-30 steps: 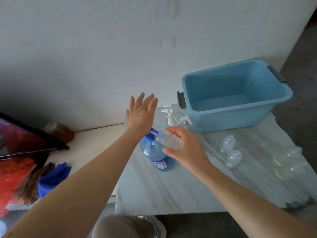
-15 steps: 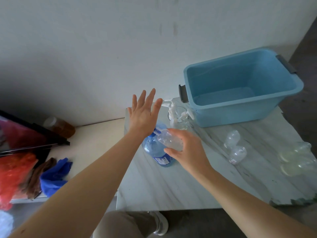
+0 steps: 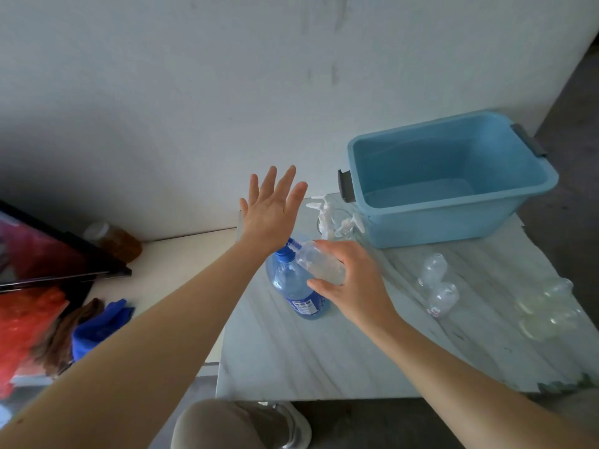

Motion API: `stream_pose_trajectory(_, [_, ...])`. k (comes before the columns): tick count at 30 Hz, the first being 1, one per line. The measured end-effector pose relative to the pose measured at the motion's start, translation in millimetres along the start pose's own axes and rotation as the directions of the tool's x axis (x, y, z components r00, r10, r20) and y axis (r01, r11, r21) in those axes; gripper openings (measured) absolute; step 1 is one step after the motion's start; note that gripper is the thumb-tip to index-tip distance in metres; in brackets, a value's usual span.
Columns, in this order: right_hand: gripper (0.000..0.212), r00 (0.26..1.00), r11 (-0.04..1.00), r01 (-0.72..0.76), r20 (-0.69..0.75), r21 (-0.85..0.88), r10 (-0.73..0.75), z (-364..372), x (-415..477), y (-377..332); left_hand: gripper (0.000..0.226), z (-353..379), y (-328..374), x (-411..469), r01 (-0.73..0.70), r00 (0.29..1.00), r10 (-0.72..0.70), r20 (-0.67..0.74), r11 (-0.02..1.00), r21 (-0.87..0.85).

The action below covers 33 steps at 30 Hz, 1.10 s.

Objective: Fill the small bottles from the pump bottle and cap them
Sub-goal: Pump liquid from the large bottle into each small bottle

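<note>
Standing on the table (image 3: 291, 358), the blue pump bottle (image 3: 291, 286) is sitting under my L hand (image 3: 270, 212) — fingers straight, palm heel pressing its top. R hand (image 3: 353, 283) is gripping a small bottle (image 3: 319, 262) just right of it — long axis tilting up-left, mouth meeting the nozzle (image 3: 291, 246).

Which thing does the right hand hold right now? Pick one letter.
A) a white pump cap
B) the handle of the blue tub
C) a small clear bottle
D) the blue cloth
C: the right hand curls its fingers round a small clear bottle, tilted with its mouth at the nozzle of the blue pump bottle, while the left hand lies flat over the pump top with its fingers straight.
</note>
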State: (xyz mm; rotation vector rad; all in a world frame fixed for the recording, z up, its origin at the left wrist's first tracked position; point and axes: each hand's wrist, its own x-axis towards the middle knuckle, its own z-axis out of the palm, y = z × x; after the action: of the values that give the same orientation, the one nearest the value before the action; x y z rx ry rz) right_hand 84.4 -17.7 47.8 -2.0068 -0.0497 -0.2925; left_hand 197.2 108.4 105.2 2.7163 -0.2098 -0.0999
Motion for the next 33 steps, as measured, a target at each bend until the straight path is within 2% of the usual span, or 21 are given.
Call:
stream_pose_trajectory(15, [0.050,0.997,0.994,-0.081,0.022,0.074,0.080,12.5,-5.9,19.2,0.055,19.8,-8.6,-0.7,0.054,0.999,-0.054,0.002,0.997,-0.053])
stream_pose_trajectory(26, [0.048,1.000,0.999,-0.031,-0.004,0.029,0.031,2.2,-2.9,2.6,0.056,0.8,-0.4,-0.4,0.001,0.999,-0.002,-0.046,1.000,-0.014])
stream_pose_trajectory(33, [0.048,0.999,0.998,-0.045,-0.006,0.035,0.045,3.5,-4.1,4.3,0.062,7.3,-4.2,-2.1,0.007,0.998,-0.010,-0.058,0.999,-0.053])
